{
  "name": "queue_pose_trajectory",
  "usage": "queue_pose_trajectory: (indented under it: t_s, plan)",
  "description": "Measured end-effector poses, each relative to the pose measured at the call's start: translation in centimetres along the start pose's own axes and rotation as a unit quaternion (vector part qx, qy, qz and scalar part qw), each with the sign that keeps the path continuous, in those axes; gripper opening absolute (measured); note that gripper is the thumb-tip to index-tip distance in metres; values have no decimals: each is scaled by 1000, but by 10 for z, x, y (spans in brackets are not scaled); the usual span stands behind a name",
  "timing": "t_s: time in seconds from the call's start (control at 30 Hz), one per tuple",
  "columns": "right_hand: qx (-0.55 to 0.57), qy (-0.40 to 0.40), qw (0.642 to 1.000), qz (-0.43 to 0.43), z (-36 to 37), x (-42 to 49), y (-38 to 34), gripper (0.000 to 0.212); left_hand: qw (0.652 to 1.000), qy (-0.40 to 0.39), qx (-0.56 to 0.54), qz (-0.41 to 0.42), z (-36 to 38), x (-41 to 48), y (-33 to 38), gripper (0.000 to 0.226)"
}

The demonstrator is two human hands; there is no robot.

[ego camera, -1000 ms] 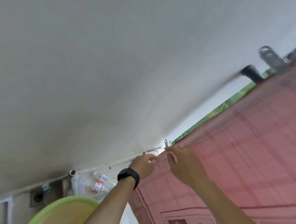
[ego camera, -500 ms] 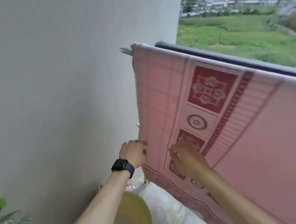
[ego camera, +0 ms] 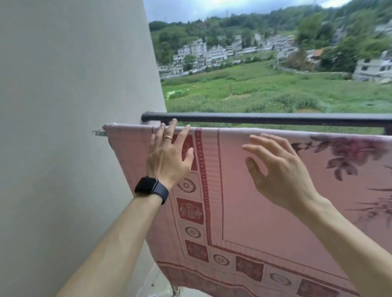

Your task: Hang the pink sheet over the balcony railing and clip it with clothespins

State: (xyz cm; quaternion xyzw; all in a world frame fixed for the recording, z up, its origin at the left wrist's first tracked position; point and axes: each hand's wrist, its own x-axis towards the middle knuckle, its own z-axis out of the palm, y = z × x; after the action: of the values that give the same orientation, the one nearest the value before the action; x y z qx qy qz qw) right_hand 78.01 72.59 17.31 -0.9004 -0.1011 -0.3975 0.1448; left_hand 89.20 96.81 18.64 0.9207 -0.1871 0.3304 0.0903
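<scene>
The pink sheet (ego camera: 249, 191), patterned with red squares and dark flowers, hangs draped over a bar just inside the dark balcony railing (ego camera: 268, 119). A metal clothespin (ego camera: 98, 132) pokes out at the sheet's top left corner, by the wall. My left hand (ego camera: 168, 156), with a ring and a black watch on the wrist, is spread open, its fingertips at the sheet's top edge. My right hand (ego camera: 277, 166) is open too, fingers apart, hovering in front of the sheet a little below its top edge. Neither hand holds anything.
A plain grey wall (ego camera: 64, 132) fills the left side, close to the sheet's left edge. Beyond the railing lie green fields and distant houses. At the bottom, a metal rack leg (ego camera: 174, 296) and some small packets on the floor show below the sheet.
My view has swung up from the floor and sheet's lower edge to the railing. Both hands have let go of the lower sheet, risen to its top edge and spread open.
</scene>
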Motion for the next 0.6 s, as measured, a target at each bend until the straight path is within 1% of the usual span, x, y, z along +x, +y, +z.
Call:
queue_pose_trajectory:
  t_s: [0.03,0.1,0.17,0.23,0.3,0.37,0.53,0.6]
  plan:
    - [-23,10,1000,16,-11,6,7,38,1000,-3,2,9,-3,10,11,60]
    - [-81,-3,994,71,-29,16,19,49,999,-27,12,22,-1,24,31,63]
    - [-120,-58,982,135,-38,21,31,56,997,-59,24,37,8,31,47,65]
    - [-133,-111,969,177,-39,20,43,61,994,-97,17,40,21,31,60,64]
    - [-152,-132,963,179,-33,13,50,62,993,-117,-12,21,34,28,69,64]
    - [-172,-126,963,164,-26,7,54,61,994,-108,-33,-2,42,25,73,63]
    - [-158,-118,969,148,-20,1,56,63,992,-125,-26,-19,44,23,75,64]
    - [-149,-130,969,147,-25,3,59,62,991,-131,-17,-19,44,24,74,65]
